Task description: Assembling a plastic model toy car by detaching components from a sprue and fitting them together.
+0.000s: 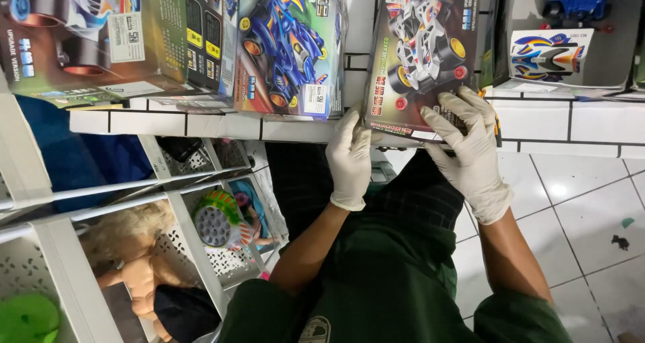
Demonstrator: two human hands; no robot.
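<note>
Both gloved hands on one toy car box (420,54), the one showing a white racer, standing on the tiled ledge (201,122) at the far side; left hand (349,158) flat against the box's left edge near the bottom corner, fingers extended, pressing rather than wrapping; right hand (470,148) spread over the lower right of the front, fingertips curled on the bottom rim, gripping it. Blue car box (289,44) stands just to the left, close but apart from the held one; a further box (101,37) far left. White rack (195,249) at near left holds a doll (134,262) and a round green toy (216,219). Judged: best handled square, both hands keeping even pressure, bottom edge flat on the ledge so the neighbour isn't knocked
</note>
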